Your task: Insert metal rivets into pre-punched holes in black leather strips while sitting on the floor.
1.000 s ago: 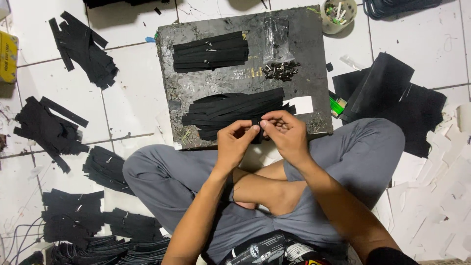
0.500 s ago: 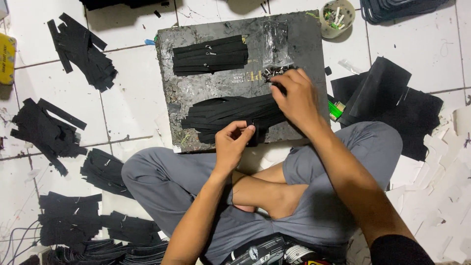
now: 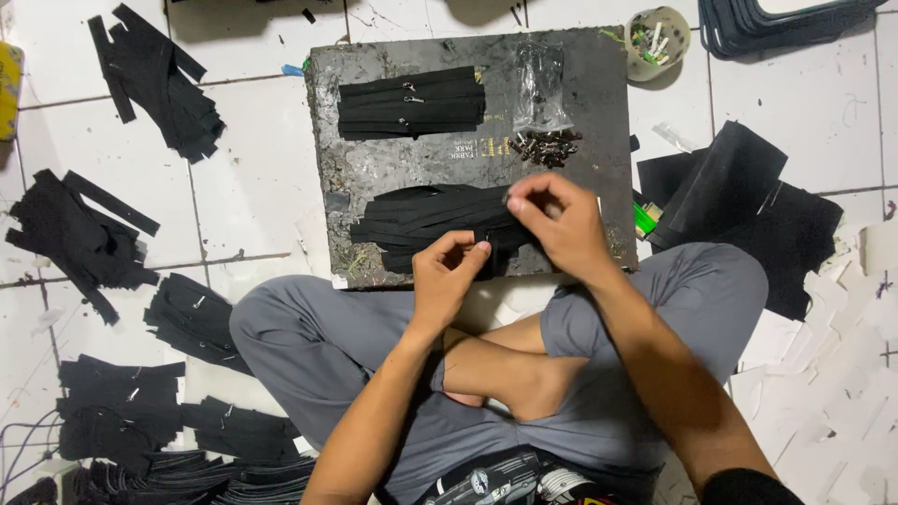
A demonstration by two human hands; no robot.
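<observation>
A black strip [image 3: 426,220] on the board [image 3: 599,140] is pinched by the left hand [image 3: 449,276]. The right hand [image 3: 561,224] fingers are pressed together above the strip pile; whether something is pinched cannot be told. Metal pieces [image 3: 545,145] lie near.

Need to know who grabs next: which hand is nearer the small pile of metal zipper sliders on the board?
Right. The right hand sits just below the metal zipper sliders; the left hand is lower and further left, at the board's near edge.
</observation>
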